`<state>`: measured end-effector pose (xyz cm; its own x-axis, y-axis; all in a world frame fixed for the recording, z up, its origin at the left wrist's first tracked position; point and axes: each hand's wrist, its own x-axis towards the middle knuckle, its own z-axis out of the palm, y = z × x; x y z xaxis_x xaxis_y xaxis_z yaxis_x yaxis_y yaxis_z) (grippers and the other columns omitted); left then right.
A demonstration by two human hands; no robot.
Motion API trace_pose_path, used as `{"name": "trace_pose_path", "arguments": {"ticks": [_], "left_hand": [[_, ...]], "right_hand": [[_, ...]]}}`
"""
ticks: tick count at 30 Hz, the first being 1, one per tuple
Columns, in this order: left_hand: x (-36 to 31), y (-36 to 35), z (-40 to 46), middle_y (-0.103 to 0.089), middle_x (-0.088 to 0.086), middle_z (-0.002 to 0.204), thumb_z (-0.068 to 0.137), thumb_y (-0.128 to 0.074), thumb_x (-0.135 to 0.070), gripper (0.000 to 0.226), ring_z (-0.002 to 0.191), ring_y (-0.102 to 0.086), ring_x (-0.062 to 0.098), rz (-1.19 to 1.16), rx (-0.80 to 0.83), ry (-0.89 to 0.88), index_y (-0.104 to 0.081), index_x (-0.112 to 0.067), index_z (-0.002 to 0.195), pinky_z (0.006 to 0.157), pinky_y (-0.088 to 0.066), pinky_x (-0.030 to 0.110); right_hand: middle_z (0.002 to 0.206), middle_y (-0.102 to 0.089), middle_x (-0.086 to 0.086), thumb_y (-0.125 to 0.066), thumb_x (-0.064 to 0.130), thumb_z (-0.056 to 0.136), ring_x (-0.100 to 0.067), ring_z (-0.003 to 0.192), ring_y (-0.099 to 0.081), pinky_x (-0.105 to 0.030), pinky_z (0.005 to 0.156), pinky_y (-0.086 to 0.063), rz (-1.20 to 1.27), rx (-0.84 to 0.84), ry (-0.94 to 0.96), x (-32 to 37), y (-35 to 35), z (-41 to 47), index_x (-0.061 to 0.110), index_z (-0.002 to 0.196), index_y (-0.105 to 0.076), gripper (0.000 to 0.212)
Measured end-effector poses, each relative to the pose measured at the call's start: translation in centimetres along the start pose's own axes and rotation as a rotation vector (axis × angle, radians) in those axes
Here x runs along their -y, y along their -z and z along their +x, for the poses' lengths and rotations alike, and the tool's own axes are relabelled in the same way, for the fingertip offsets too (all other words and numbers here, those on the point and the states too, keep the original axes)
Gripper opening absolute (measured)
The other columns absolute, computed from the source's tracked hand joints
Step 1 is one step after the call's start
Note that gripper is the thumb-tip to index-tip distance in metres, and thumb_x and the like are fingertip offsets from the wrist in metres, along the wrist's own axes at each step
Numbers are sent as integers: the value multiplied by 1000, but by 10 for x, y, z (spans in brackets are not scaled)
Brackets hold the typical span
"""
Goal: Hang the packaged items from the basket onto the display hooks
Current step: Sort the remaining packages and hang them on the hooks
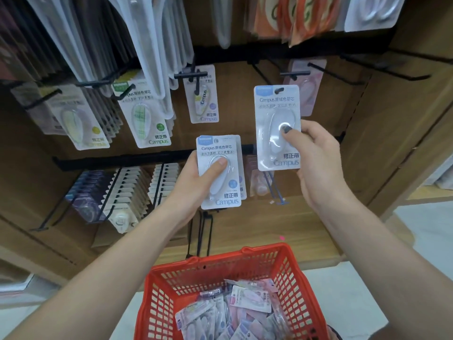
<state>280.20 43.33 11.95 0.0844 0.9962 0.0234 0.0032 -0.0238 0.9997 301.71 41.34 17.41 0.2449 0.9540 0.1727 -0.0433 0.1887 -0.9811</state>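
Note:
My right hand (316,155) pinches a blue-labelled correction tape pack (275,106) upright, thumb on its blister, just below and left of a black display hook (295,74) that carries a pink pack (311,89). My left hand (193,182) grips a small stack of the same blue-labelled packs (220,155), thumb across the front one. The red basket (289,271) stands below my arms with several pink and purple packs (245,303) inside.
The wooden display wall carries black rails and hooks. Green-labelled packs (147,116) and a yellow-green pack (203,96) hang at left and centre. A lower rail holds rows of small packs (127,190). Long bare hooks (402,69) jut out at upper right.

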Motion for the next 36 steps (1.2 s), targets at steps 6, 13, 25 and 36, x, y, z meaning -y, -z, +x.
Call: {"name": "trace_pose_path", "arguments": {"ticks": [6, 13, 25, 36], "left_hand": [[2, -1, 9, -74, -6, 126, 102, -67, -33, 37, 113, -74, 16, -72, -60, 55, -57, -26, 137, 97, -60, 52], [2, -3, 18, -75, -6, 125, 100, -69, -34, 39, 111, -75, 19, -148, -74, 92, -58, -26, 137, 89, -64, 47], [7, 2, 34, -78, -7, 114, 94, -77, -33, 31, 99, -77, 12, -130, -214, 71, -63, -23, 120, 75, -63, 31], [7, -6, 29, -75, -14, 109, 104, -55, -49, 29, 94, -75, 2, -41, -235, 15, -59, -28, 124, 71, -61, 27]], "right_hand": [[108, -78, -5, -74, 30, 96, -17, 93, -78, -38, 82, -65, 43, -52, -209, -14, -23, 63, 12, 109, -67, 23], [117, -74, -7, -78, 36, 90, -21, 100, -75, -32, 76, -64, 139, -47, -366, -34, -55, 152, 14, 136, -55, 56], [92, -67, -9, -75, 33, 93, -18, 78, -65, -30, 69, -54, -128, 82, -316, -54, -49, 45, 11, 99, -61, 26], [107, -78, -11, -77, 14, 93, -25, 97, -77, -37, 78, -63, -16, 368, -356, -56, -49, 3, 4, 116, -61, 30]]}}
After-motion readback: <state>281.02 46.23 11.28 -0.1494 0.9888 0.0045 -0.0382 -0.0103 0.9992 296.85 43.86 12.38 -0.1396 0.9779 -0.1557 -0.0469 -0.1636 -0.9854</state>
